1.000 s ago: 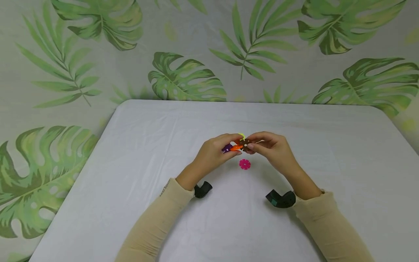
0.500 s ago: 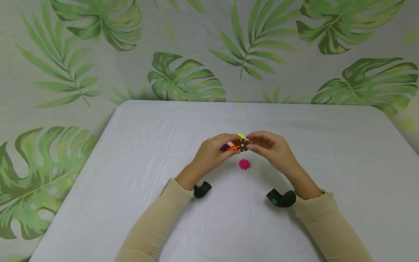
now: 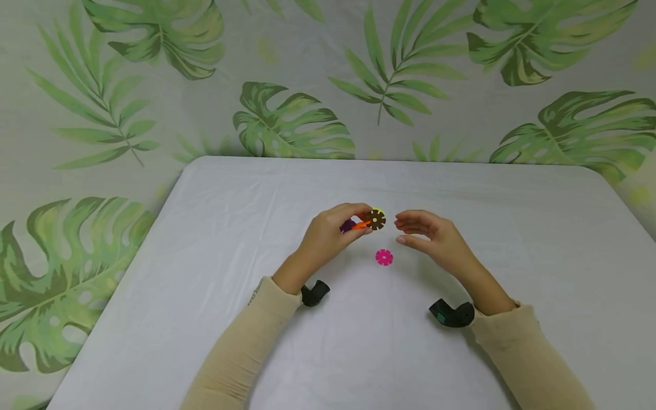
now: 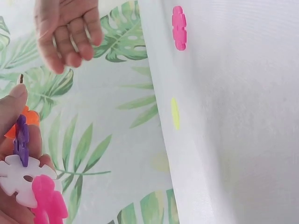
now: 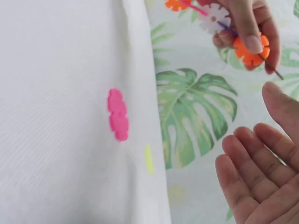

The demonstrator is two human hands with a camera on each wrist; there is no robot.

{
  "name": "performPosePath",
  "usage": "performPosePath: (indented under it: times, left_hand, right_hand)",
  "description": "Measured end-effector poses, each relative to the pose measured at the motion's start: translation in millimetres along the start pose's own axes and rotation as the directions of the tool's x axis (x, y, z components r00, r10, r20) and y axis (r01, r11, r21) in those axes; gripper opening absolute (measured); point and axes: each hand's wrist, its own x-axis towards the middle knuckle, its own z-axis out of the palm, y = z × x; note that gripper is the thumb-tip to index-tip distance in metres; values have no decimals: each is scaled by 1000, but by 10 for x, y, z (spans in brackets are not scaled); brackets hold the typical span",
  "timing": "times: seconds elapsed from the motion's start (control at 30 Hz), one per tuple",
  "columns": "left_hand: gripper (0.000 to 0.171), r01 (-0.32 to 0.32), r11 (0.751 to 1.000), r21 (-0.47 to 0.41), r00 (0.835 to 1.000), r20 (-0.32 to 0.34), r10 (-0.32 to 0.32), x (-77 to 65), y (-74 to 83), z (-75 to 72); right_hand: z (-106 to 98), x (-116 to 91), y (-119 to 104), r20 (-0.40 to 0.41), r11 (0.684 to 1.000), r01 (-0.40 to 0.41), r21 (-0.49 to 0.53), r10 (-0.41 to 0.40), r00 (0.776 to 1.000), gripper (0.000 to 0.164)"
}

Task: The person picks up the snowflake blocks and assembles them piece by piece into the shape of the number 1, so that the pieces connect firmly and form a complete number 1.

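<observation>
Right of mid-frame, the right hand [image 3: 443, 242] has let go, loosely open, empty; the left hand [image 3: 328, 230] pinches the chain [image 5: 216, 25], brown disc [image 3: 376, 220] seemingly joined.

Orange disc [image 5: 243, 52] smooth plastic; tablecloth [image 3: 215, 228] matt fabric; sleeve [image 3: 230, 359] cloth.

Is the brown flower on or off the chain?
On: the right wrist view shows the brown flower slotted into an orange flower.

Long beige sleeves [image 3: 528, 350], dark lettering [image 3: 255, 292] on the left cuff [image 3: 282, 291], black bent wrist cameras [image 3: 453, 314]
</observation>
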Motion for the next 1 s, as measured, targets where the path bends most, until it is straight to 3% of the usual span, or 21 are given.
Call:
performPosePath:
  times: [0.2, 0.37, 0.67, 1.0]
  left_hand:
    - [34, 2, 1000, 19, 1000, -11, -2, 1, -22, -17]
    - [35, -10, 1000, 23, 1000, -28, 11, 4, -44, -33]
    - [34, -21, 999, 33, 998, -59, 23, 5, -74, -68]
    - [33, -11, 1000, 8, 997, -76, 12, 2, -94, -83]
  right_hand:
    - [14, 15, 325, 52, 999, -26, 33, 24, 998, 41]
    - [66, 26, 484, 111, 1000, -20, -13, 21, 994, 42]
    - [155, 12, 645, 172, 993, -58, -104, 75, 982, 36]
    - [195, 17, 682, 203, 980, -19, -199, 60, 977, 26]
